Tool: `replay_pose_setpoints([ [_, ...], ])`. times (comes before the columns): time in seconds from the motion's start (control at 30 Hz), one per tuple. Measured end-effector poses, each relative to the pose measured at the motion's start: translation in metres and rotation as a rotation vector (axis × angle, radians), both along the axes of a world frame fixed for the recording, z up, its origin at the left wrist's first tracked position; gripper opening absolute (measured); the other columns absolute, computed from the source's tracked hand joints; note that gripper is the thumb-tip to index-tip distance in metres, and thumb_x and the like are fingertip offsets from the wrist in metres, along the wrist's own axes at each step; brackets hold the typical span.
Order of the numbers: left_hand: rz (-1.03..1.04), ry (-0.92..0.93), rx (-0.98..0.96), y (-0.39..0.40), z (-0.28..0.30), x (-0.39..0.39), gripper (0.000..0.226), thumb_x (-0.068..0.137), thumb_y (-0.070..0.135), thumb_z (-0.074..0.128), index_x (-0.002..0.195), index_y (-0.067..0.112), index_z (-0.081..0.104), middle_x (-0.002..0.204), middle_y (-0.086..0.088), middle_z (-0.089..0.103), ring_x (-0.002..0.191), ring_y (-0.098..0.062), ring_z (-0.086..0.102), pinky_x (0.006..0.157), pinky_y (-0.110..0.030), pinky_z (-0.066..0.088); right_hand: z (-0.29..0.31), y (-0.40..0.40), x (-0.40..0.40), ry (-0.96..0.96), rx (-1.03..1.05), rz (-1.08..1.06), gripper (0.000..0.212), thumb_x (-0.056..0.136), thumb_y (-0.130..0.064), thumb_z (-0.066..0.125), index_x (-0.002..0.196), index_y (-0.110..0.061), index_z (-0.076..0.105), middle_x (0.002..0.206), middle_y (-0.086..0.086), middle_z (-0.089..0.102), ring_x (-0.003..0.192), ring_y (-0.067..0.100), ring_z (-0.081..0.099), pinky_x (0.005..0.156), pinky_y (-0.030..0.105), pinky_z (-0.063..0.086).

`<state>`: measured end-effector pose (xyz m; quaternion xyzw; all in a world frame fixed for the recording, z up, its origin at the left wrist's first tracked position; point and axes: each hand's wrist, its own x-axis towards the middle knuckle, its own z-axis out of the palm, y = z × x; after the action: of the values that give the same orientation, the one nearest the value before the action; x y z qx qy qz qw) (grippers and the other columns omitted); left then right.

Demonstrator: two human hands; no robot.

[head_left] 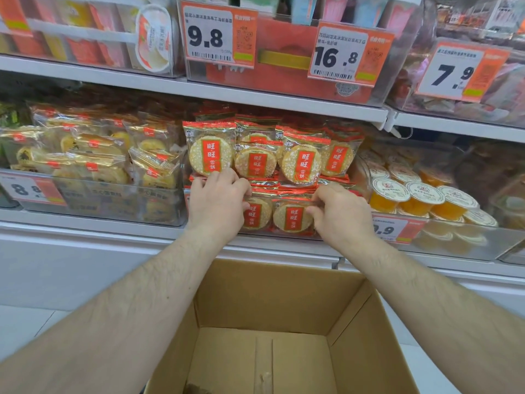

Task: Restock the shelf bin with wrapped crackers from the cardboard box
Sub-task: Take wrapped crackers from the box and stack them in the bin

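Wrapped round crackers (301, 163) in clear packs with red labels fill the clear shelf bin (287, 236) on the middle shelf, several standing upright in a row above others lying in front. My left hand (217, 201) rests at the bin's left front, its fingers curled on the bottom of the upright pack (210, 152). My right hand (339, 213) pinches the right edge of a front pack (292, 218). The brown cardboard box (284, 322) stands open below my arms; no crackers show on its visible floor.
A bin of gold-wrapped pastries (93, 163) sits to the left, and jelly cups (420, 197) to the right. Price tags 9.8 (210, 35), 16.8 (338, 55) and 7.9 (454, 72) hang from the upper shelf. A white shelf edge (113, 228) runs below the bins.
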<state>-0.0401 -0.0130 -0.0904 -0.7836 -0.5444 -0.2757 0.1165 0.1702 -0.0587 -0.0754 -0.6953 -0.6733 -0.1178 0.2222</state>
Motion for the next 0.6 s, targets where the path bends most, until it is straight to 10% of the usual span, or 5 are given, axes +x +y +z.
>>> replay_pose_setpoints([
  [0.43,-0.026,0.008,-0.038,0.004,-0.009,-0.008,0.018,0.083,0.029,0.072,0.100,0.024,0.069,0.104,0.001,0.058,0.102,-0.026,0.054,0.084,-0.040,0.036,-0.013,-0.004,-0.008,0.036,-0.068,0.005,0.016,0.090,-0.025,0.062,0.101,-0.015,0.064,0.105,0.002,0.057,0.091,0.031,0.061,0.075,0.040,0.051],
  [0.6,-0.091,-0.064,0.160,0.001,0.002,-0.015,0.029,0.076,0.033,0.062,0.100,0.018,0.071,0.099,-0.001,0.061,0.098,-0.026,0.055,0.085,-0.042,0.043,0.002,-0.008,-0.008,0.000,0.277,0.152,0.028,0.079,-0.017,0.071,0.105,-0.008,0.069,0.110,0.010,0.059,0.086,0.029,0.062,0.064,0.038,0.054],
])
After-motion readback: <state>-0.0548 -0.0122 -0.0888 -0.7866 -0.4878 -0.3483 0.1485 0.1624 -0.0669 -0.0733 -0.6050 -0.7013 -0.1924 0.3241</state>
